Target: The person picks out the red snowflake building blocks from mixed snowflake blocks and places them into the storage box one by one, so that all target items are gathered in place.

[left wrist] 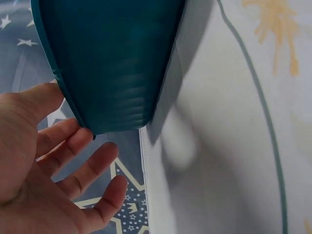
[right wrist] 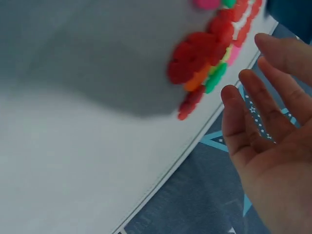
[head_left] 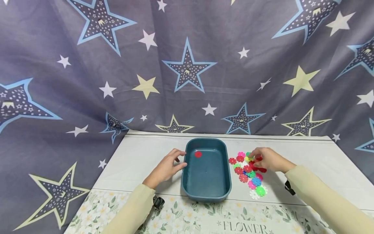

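Clock face: centred on the tray in the head view, 12 toward the curtain (head_left: 181, 22).
Left arm: reaches in from 7 o'clock, pointing toward 2; the left hand (head_left: 167, 166) is at the tray's 9 o'clock side.
Right arm: slants in from 4 o'clock, pointing toward 10; the right hand (head_left: 270, 159) is between 2 and 3 o'clock, bent over the discs, fingers toward 9.
Tray: deep teal tray (head_left: 206, 180), upright on the tablecloth (head_left: 146, 149), mouth up, long axis from 12 to 6.
Disc inside: one red disc (head_left: 198, 154) on the tray floor, at 11 o'clock.
Loose discs: notched flower-shaped discs (head_left: 243, 178) in red, pink, green, blue, yellow and white, overlapping at 3 o'clock outside the tray, their spread trailing toward 5.
Left fingers: apart and loosely bent, thumb and foremost fingertips at the tray's rim.
Right fingers: apart, slightly curved, nothing visibly held; whether a tip touches a disc cannot be told.
Lettering: "FLOWER" print (head_left: 244, 227) on the cloth at 5 o'clock.
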Motion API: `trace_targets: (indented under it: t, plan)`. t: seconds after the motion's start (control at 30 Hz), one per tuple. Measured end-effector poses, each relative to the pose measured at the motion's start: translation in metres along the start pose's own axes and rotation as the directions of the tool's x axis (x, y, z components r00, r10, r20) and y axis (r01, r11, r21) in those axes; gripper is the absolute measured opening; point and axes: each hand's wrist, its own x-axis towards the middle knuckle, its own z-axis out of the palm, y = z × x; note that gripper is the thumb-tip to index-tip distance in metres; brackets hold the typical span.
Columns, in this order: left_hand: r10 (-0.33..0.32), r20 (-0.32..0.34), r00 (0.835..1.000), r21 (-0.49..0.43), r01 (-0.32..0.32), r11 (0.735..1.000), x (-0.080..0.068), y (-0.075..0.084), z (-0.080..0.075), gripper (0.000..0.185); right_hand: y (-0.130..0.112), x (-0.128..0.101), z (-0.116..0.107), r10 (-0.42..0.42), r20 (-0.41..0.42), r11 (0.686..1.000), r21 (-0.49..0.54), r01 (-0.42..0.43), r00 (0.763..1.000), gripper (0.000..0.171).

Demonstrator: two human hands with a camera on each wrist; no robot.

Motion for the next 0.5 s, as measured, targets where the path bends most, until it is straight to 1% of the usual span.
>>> trace_targets:
  t: [0.1, 0.2, 0.4, 0.5]
  plan:
    - [-0.005, 0.005, 1.0, -0.002, 0.005, 1.0, 0.0, 0.0, -0.001, 0.04, 0.004, -0.004, 0.003, -0.017, 0.018, 1.0, 0.0, 0.017, 1.0, 0.025]
    - [-0.004, 0.004, 1.0, 0.007, 0.004, 1.0, 0.001, 0.0, 0.0, 0.04, 0.007, -0.006, 0.007, -0.034, 0.018, 0.999, -0.001, 0.034, 0.999, 0.023]
    - [-0.016, -0.01, 1.0, 0.013, 0.016, 1.0, 0.001, 0.0, 0.0, 0.042, 0.013, -0.006, 0.014, -0.05, -0.034, 0.998, -0.03, 0.049, 0.998, 0.019]
    - [-0.015, -0.016, 1.0, 0.012, 0.015, 1.0, 0.001, 0.001, 0.0, 0.042, 0.015, -0.005, 0.018, -0.032, -0.068, 0.999, -0.036, 0.03, 0.997, 0.018]
